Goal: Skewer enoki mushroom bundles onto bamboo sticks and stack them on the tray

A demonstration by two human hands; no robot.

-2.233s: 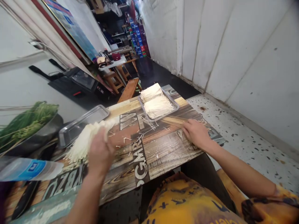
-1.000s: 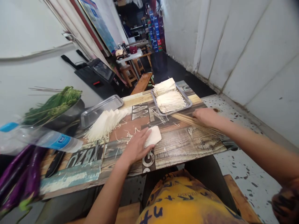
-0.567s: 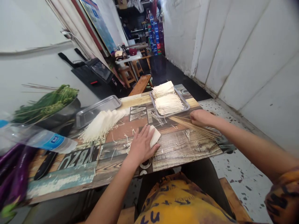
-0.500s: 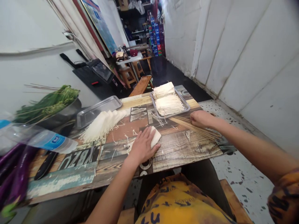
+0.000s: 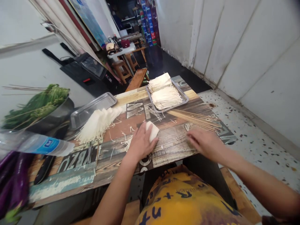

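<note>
The left hand (image 5: 140,143) lies flat with fingers spread, pinning a small white mushroom bundle (image 5: 152,129) to the table (image 5: 168,150) near its front edge. It looks like a holding-down step. The right hand (image 5: 205,142) rests palm-down just to the right, and I cannot tell whether it pinches a stick. Threading would call for one of the skewers (image 5: 199,120) — they lie close behind that hand. Loose mushrooms (image 5: 98,122), a filled tray (image 5: 185,100), a water bottle (image 5: 39,145) and a knife (image 5: 44,168) lie around — none in between.
</note>
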